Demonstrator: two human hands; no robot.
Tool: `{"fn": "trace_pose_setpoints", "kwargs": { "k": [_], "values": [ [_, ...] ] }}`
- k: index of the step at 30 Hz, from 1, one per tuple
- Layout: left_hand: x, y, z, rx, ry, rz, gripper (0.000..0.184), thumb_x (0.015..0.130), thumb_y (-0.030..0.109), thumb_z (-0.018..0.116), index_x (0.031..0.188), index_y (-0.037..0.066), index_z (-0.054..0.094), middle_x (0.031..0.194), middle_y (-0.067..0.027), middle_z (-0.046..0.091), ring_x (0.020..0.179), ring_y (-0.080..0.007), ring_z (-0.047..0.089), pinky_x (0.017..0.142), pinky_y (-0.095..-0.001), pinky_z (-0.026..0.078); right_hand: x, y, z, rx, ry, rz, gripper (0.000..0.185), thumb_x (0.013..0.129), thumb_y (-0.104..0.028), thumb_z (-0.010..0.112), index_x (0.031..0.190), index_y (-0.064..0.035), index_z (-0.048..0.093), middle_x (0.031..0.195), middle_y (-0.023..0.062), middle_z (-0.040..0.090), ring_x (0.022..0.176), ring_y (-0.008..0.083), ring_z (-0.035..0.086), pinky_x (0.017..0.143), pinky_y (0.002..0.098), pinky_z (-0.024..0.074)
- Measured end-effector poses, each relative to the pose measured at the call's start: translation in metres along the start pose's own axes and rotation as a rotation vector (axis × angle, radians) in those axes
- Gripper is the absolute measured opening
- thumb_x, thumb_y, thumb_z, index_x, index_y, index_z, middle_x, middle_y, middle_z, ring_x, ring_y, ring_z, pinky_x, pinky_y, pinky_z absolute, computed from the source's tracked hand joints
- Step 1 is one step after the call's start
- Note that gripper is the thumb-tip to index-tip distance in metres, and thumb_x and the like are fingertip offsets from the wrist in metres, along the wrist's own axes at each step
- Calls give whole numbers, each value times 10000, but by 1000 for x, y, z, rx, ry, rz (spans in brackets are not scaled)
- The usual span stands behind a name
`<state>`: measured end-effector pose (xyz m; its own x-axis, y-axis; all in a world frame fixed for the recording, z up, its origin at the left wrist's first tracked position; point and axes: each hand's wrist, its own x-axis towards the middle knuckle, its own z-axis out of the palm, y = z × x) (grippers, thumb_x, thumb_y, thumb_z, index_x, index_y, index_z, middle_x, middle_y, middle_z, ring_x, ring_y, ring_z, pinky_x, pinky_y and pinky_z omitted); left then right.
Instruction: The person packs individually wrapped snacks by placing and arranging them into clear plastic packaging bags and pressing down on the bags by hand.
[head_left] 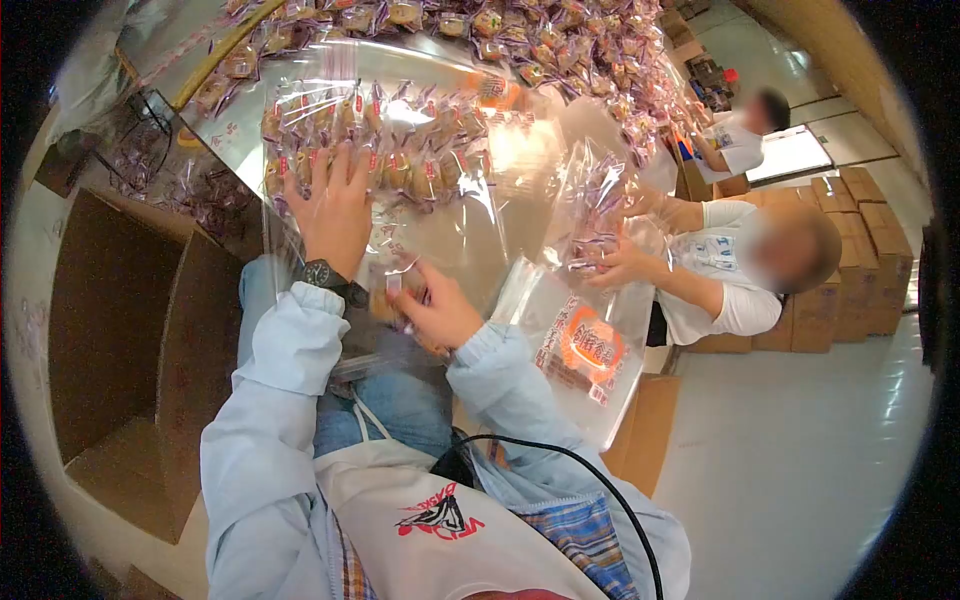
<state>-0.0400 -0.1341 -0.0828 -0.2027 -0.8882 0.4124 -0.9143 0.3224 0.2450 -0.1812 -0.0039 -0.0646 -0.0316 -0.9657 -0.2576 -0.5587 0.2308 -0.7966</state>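
Your left hand (pixel 332 212), fingers spread, lies over pastry rows (pixel 405 130) in a clear bag (pixel 455 225); your right hand (pixel 432 308) pinches a wrapped pastry (pixel 385 295) by the worktop's (pixel 522 225) near edge. Near its right corner, printed bags (pixel 525 310) show an orange emblem (pixel 593 345), "食品" legible.

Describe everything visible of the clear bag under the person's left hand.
The clear bag looks like thin, glossy, creased plastic. It lies flat on the table, rows of wrapped pieces showing through its far part. The left hand rests spread at the nearer row. The right hand grips one piece toward the bag's near end; whether inside, I cannot tell.
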Motion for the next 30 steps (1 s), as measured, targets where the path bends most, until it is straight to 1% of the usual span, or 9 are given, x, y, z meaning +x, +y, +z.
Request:
{"fn": "trace_pose_setpoints", "kwargs": {
  "k": [1, 4, 7, 11, 18, 21, 22, 26, 30],
  "values": [
    [-3, 0, 0, -6, 4, 3, 615, 844, 212, 738, 1433, 211, 562, 1495, -37, 538, 1429, -268, 442, 1149, -657, 237, 3, 2, 2, -9, 111, -85, 635, 981, -377, 660, 1491, -60, 456, 982, 219, 708, 842, 312, 707, 771, 426, 543],
    [-6, -2, 2, -59, 52, -6, 637, 836, 223, 747, 1442, 206, 551, 1492, -44, 535, 1423, -266, 449, 1145, -655, 243, 0, -34, -6, -83, 152, 91, 644, 961, -394, 679, 1474, -60, 479, 1010, 251, 705, 882, 390, 706, 798, 469, 544],
    [-5, -1, -10, -49, 14, -6, 665, 826, 227, 754, 1455, 204, 537, 1492, -52, 534, 1418, -262, 456, 1139, -661, 249, 16, -22, 4, -191, 365, -139, 651, 910, -364, 756, 1405, -3, 538, 868, 161, 718, 780, 303, 716, 706, 402, 545],
    [-6, -4, 3, -38, 36, 1, 653, 843, 257, 724, 1464, 210, 530, 1496, -51, 532, 1427, -252, 452, 1136, -671, 249, 35, -25, 10, -269, 579, -144, 480, 868, -262, 774, 1256, -34, 607, 971, 159, 715, 909, 338, 710, 801, 422, 545],
    [-10, -13, 11, -51, 75, 35, 566, 881, 211, 642, 1441, 211, 560, 1491, -42, 542, 1429, -236, 455, 1166, -668, 232, 43, -5, 10, -203, 500, -491, 486, 824, -112, 771, 1279, -41, 617, 1147, 175, 686, 1054, 347, 673, 895, 419, 539],
    [-10, -14, 3, -92, 68, 34, 547, 885, 173, 626, 1429, 211, 581, 1493, -28, 542, 1430, -233, 450, 1181, -659, 220, 64, 9, -6, -324, 491, -776, 542, 879, -138, 738, 1393, -106, 567, 1256, 152, 669, 938, 327, 696, 783, 414, 574],
    [-10, -14, 3, -91, 67, 38, 544, 885, 164, 622, 1426, 212, 586, 1494, -23, 541, 1431, -232, 447, 1186, -655, 215, 63, -8, -13, -367, 468, -872, 550, 891, -126, 737, 1415, -106, 572, 1185, 154, 697, 840, 322, 693, 730, 417, 572],
    [-10, -17, 12, -98, 59, 53, 538, 889, 152, 622, 1423, 215, 594, 1495, -13, 543, 1436, -236, 438, 1192, -648, 205, 75, -9, -33, -407, 126, -529, 591, 912, -167, 723, 1469, -165, 526, 932, 146, 740, 762, 384, 695, 738, 478, 570],
    [-7, -15, -4, -79, -70, 29, 650, 856, 170, 677, 1485, 241, 530, 1543, -20, 492, 1454, -257, 417, 1146, -655, 239, 83, -19, -46, -722, 43, -510, 504, 954, -258, 650, 1439, -167, 545, 1008, 173, 733, 842, 428, 687, 752, 498, 564]
  ]
}}
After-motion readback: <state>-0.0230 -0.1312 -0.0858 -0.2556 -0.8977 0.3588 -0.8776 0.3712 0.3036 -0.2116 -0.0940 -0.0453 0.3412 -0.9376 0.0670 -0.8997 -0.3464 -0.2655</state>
